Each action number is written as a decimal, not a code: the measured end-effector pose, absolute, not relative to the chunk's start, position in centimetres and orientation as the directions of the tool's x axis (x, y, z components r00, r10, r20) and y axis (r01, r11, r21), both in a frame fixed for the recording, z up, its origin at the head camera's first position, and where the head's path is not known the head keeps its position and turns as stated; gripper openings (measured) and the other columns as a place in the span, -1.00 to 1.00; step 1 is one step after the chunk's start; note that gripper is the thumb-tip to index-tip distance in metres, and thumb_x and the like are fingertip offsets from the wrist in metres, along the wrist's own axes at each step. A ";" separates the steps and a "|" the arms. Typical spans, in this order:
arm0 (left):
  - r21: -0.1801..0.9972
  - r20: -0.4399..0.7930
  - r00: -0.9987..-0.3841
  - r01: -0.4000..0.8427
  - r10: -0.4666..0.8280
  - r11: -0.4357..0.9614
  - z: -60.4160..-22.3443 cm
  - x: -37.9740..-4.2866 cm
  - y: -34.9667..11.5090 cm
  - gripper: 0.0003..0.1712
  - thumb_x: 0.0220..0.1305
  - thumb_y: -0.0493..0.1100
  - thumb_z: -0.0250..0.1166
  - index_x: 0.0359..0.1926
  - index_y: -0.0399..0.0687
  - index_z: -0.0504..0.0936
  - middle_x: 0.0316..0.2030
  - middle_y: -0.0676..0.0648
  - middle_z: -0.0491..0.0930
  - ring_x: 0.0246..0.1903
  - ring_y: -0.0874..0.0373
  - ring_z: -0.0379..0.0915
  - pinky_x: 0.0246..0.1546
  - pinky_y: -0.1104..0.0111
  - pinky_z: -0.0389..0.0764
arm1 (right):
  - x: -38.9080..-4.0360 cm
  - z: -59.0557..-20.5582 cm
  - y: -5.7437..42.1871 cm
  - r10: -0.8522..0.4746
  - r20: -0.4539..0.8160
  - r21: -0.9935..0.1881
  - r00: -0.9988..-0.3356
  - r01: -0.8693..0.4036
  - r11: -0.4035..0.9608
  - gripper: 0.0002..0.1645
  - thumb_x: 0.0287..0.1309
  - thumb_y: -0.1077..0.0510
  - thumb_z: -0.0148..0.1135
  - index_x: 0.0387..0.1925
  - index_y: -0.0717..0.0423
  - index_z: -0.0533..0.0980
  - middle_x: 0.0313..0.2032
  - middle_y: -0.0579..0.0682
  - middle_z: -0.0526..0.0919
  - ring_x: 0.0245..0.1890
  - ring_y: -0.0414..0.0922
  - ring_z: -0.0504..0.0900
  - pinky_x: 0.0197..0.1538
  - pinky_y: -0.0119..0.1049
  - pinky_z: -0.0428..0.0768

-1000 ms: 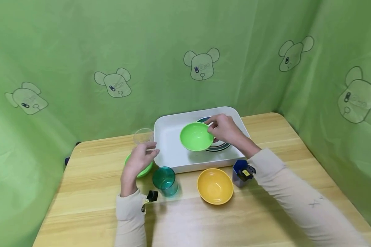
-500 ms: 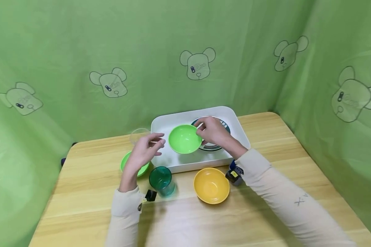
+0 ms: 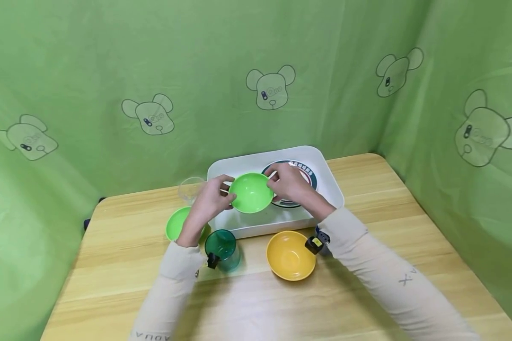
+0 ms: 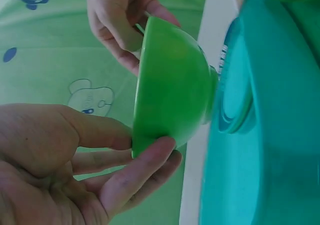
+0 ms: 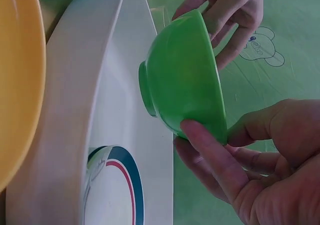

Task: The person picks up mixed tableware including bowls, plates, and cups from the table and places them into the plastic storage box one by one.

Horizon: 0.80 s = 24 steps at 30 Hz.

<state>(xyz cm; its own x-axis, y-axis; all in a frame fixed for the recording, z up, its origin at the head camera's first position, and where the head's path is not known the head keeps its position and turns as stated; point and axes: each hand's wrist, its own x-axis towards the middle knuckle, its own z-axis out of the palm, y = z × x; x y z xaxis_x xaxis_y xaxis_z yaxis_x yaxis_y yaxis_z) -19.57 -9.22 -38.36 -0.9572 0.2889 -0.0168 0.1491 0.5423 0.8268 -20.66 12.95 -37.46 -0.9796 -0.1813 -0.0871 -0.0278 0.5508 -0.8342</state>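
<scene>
A light green bowl (image 3: 251, 194) is held above the white tray (image 3: 256, 230), its inside facing up toward the head camera. My left hand (image 3: 209, 199) pinches its left rim, thumb on one side and fingertips on the outer wall, as the left wrist view shows. On the right rim, my right hand (image 3: 291, 183) pinches the same bowl between thumb and fingers. Beneath the right hand a white plate (image 3: 309, 176) with teal and red rings lies in the tray, partly hidden. A second green bowl (image 3: 177, 223) sits on the table by my left wrist.
A teal cup (image 3: 222, 248) stands before the tray's left corner, near my left sleeve. To its right is a yellow bowl (image 3: 291, 258). A clear cup (image 3: 188, 189) stands left of the tray. Something dark blue is mostly hidden by my right wrist. Green curtain (image 3: 213, 94) surrounds the wooden table (image 3: 366, 189).
My right hand has carried the green bowl a little leftward over the tray, uncovering more of the plate. My left hand has moved right and now grips the bowl's left rim.
</scene>
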 end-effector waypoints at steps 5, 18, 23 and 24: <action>0.812 -0.020 -0.961 0.146 0.276 0.566 -38.7 -20.0 -9.5 -0.47 0.22 -0.53 0.18 0.25 -0.40 0.52 -0.07 -0.43 0.69 -0.09 -0.19 0.71 -0.39 0.32 0.79 | -20.6 -37.9 12.6 -0.213 -0.089 -0.835 -0.973 -0.044 0.549 -0.61 0.25 0.45 0.05 0.10 0.43 0.51 -0.23 0.27 0.64 -0.39 0.01 0.72 -0.39 -0.24 0.79; 0.761 -0.085 -0.947 0.139 0.310 0.634 -38.1 -21.0 -10.4 -0.46 0.17 -0.55 0.16 0.22 -0.40 0.56 -0.06 -0.41 0.69 -0.16 -0.16 0.73 -0.46 0.33 0.78 | -19.9 -37.5 12.3 -0.269 -0.065 -0.702 -0.961 -0.148 0.696 -0.60 0.24 0.33 0.13 0.11 0.34 0.58 -0.25 0.14 0.71 -0.38 -0.04 0.72 -0.37 -0.36 0.66; 0.781 -0.152 -0.933 0.088 0.325 0.618 -38.2 -22.0 -11.0 -0.48 0.22 -0.55 0.19 0.24 -0.42 0.53 0.02 -0.43 0.64 -0.12 -0.21 0.70 -0.40 0.30 0.79 | -18.6 -37.1 12.9 -0.281 0.026 -0.644 -0.959 -0.230 0.730 -0.59 0.24 0.25 0.17 0.11 0.29 0.60 -0.13 0.13 0.74 -0.14 -0.01 0.69 -0.11 -0.20 0.68; 0.786 -0.162 -0.931 0.079 0.327 0.614 -38.3 -22.1 -11.2 -0.48 0.23 -0.55 0.19 0.24 -0.42 0.53 0.02 -0.43 0.63 -0.11 -0.23 0.69 -0.40 0.29 0.79 | -18.2 -37.1 13.1 -0.283 0.038 -0.647 -0.959 -0.239 0.724 -0.60 0.25 0.25 0.18 0.10 0.28 0.61 -0.12 0.13 0.74 -0.12 0.00 0.70 -0.07 -0.17 0.69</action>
<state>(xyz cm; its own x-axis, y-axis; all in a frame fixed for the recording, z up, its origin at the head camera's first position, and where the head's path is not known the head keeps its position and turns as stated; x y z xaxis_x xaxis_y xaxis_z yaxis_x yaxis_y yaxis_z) -22.15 -11.22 -38.25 -0.9312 0.3267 -0.1619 0.0787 0.6136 0.7857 -18.17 13.06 -37.07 -0.9585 -0.2825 0.0376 -0.2387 0.7238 -0.6474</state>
